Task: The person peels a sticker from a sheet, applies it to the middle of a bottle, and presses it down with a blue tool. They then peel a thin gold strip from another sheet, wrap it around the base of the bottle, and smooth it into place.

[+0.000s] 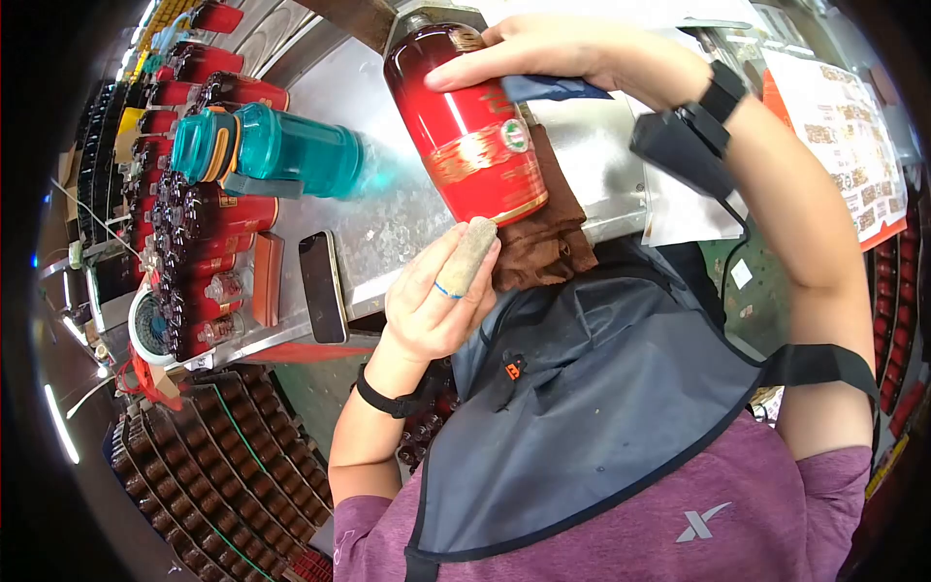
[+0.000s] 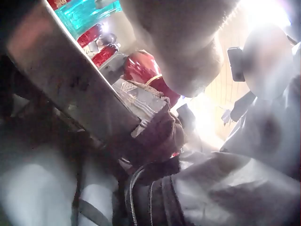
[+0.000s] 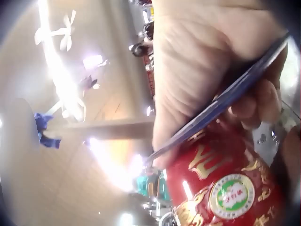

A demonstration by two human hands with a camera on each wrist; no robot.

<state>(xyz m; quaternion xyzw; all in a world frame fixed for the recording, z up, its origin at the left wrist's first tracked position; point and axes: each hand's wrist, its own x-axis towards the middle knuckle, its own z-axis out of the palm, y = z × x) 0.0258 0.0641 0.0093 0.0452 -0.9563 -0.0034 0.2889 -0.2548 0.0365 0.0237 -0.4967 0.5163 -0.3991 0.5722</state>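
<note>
Head looks down, wrists close up — all share the red bottle.

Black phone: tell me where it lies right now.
In the head view the black phone lies flat at the near edge of the metal table, between a red box to its left and the left hand to its right.

The person wears a purple shirt, grey apron and black wrist straps.

shirt: white "X" mark | red bottle: gold characters and round green seal, too blurred to read | printed sheets: print too small
</note>
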